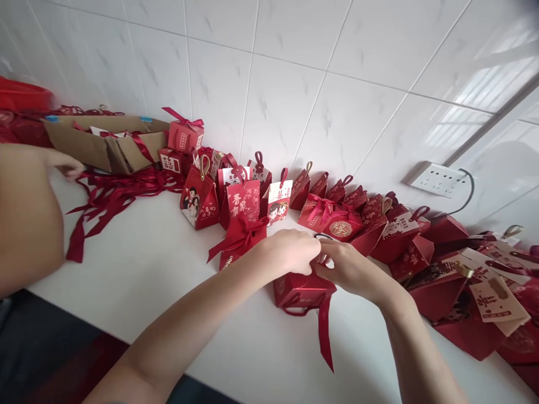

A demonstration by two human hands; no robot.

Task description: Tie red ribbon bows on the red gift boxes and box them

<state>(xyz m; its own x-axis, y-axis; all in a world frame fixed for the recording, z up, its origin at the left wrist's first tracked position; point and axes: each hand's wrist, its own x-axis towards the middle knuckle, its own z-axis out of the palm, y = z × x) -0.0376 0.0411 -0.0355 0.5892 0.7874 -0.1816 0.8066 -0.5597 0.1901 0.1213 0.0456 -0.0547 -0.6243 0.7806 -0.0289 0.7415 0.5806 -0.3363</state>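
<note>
Both my hands meet just above a red gift box (303, 290) on the white tabletop. My left hand (297, 251) is closed, with its fingers bent in toward the other hand. Pinched close beside it, my right hand (347, 265) is closed too. A dark red ribbon (325, 336) runs up the box's front right side toward my fingers, and its loose tail lies on the table. My hands are shut on this ribbon at the top, though the gripped part is mostly hidden. Left of the box is a finished-looking bow on another red box (242, 238).
Red candy boxes (200, 196) line the tiled wall, with more piled at right (467, 292). A cardboard carton (84, 143) stands at back left, loose ribbons (122, 188) before it. Another person's arm (31, 213) reaches in at left. A power strip (435, 179) is against the wall.
</note>
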